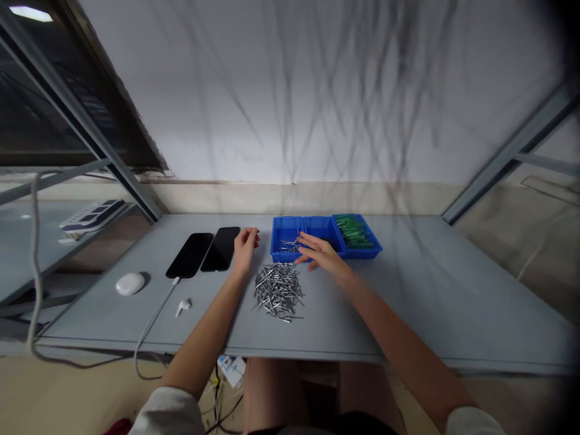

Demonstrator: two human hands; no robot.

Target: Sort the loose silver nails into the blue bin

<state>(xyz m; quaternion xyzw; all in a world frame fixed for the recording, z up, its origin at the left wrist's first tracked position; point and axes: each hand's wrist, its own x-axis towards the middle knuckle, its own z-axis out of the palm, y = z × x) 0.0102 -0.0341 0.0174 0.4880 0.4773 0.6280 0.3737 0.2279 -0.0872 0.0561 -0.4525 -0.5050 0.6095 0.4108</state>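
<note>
My right hand reaches over the front of the blue bins with its fingers apart. A thin metal piece shows by its fingertips, but I cannot tell whether they touch it. Under those fingers, the left blue bin contains some silver rivet-like pins. A loose pile of the same pins lies on the table just in front. My left hand is closed, fingers curled together, left of the bins and beside a black phone. What it holds, if anything, is hidden.
The middle blue bin is partly covered by my right hand. Green pieces fill the right bin. Two black phones, a white cable, a white case and an earbud lie left on the grey table.
</note>
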